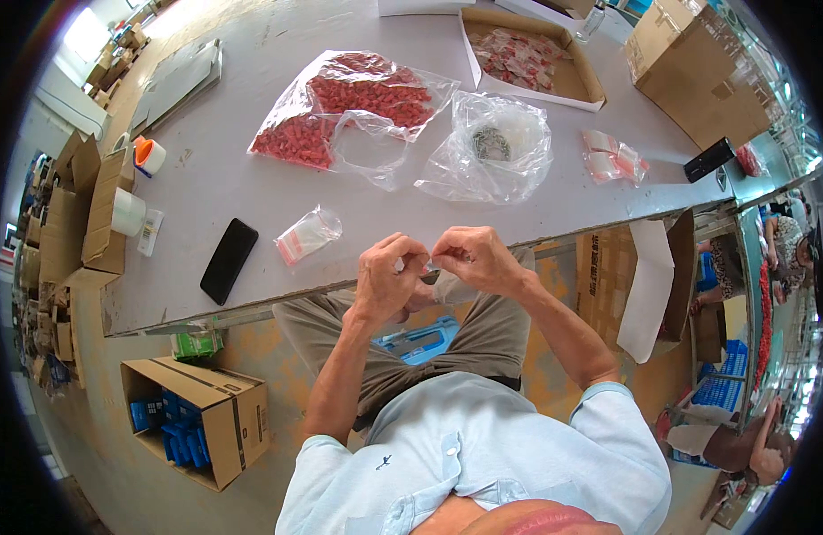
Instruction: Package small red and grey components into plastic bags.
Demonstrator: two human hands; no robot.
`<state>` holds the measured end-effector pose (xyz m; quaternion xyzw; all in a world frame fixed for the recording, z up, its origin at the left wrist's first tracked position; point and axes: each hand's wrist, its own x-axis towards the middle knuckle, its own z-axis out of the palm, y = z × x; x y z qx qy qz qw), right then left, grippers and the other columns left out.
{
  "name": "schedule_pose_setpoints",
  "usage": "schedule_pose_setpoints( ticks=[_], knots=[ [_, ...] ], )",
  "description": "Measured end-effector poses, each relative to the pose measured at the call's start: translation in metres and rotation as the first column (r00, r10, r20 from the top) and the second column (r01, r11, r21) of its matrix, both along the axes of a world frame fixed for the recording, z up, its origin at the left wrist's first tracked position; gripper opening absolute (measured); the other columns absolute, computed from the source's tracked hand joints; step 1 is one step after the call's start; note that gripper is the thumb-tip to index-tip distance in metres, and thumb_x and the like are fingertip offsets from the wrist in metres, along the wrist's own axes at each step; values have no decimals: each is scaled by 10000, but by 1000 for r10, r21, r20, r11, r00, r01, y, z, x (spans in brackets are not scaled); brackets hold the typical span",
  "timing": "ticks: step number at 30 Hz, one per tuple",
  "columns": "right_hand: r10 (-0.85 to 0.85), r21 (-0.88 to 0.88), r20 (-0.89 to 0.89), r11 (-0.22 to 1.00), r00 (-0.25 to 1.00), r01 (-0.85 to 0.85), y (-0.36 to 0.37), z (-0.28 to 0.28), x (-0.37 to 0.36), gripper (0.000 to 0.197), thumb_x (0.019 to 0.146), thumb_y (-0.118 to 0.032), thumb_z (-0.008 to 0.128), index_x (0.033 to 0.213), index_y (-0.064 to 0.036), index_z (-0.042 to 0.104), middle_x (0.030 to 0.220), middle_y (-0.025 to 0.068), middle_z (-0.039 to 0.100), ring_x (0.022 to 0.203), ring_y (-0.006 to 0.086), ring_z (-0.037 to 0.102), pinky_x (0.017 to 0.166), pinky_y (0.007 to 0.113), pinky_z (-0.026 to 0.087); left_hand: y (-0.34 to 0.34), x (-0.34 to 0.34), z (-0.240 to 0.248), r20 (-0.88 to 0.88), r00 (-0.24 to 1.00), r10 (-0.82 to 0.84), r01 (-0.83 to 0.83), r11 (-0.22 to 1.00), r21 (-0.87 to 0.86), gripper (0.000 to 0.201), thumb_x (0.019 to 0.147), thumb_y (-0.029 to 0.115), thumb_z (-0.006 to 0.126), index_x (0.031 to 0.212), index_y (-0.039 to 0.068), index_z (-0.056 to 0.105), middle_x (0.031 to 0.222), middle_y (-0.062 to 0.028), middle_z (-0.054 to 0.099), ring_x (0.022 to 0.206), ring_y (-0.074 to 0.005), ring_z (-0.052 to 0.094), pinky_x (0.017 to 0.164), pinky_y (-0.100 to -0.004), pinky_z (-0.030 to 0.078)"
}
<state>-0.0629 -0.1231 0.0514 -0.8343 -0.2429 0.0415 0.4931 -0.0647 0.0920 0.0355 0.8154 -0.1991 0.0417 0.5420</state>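
Above my lap, at the table's front edge, my left hand and my right hand nearly meet, thumbs and forefingers pinched. Something small and pale shows between the fingertips, too small to name. Left of my hands lies a small clear plastic bag with red-and-white pieces. Beyond them a large clear bag holds many small red pieces. To its right an open clear bag has small dark metallic-looking pieces inside.
A shallow cardboard tray holds many small red-and-clear packets. Clear packets and a black object lie right. A black phone and tape rolls are left. Cartons stand below the table; people work at far right.
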Motion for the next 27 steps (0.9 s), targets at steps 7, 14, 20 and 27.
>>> schedule_pose_setpoints(
  ticks=[7, 14, 20, 27],
  knots=[
    [-37, 44, -34, 998, 999, 38, -4, 2, -8, 104, 880, -31, 757, 981, -10, 745, 878, 116, 741, 729, 182, 694, 660, 326, 561, -2, 2, -3, -8, 998, -63, 63, 998, -19, 109, 832, -55, 751, 926, -13, 712, 849, -99, 708, 760, -196, 685, 674, -325, 540],
    [55, -61, -48, 996, 997, -58, -5, 5, -4, 80, 899, -42, 721, 966, -4, 743, 833, 85, 742, 706, 159, 695, 656, 311, 572, -1, 5, -13, -7, 997, -74, 73, 993, -90, 125, 865, -47, 743, 982, -11, 722, 872, -94, 704, 794, -182, 681, 734, -314, 553],
    [-4, 362, -456, 913, 890, 189, -62, 17, 64, 93, 930, -60, 711, 1007, -13, 733, 845, 44, 720, 697, 109, 662, 641, 267, 577, 9, 6, -21, -81, 982, 168, -185, 933, -309, 246, 889, -7, 747, 1130, 11, 699, 944, -85, 704, 887, -182, 685, 829, -319, 551],
    [-454, 482, -439, 609, 775, 630, -111, 46, 161, 175, 969, -178, 731, 1055, -25, 737, 875, 54, 729, 696, 117, 642, 637, 284, 547, 45, -5, -31, -18, 957, 289, -287, 939, -189, 135, 906, 13, 757, 1036, 4, 721, 915, -87, 713, 865, -178, 683, 806, -314, 548]
  ],
)
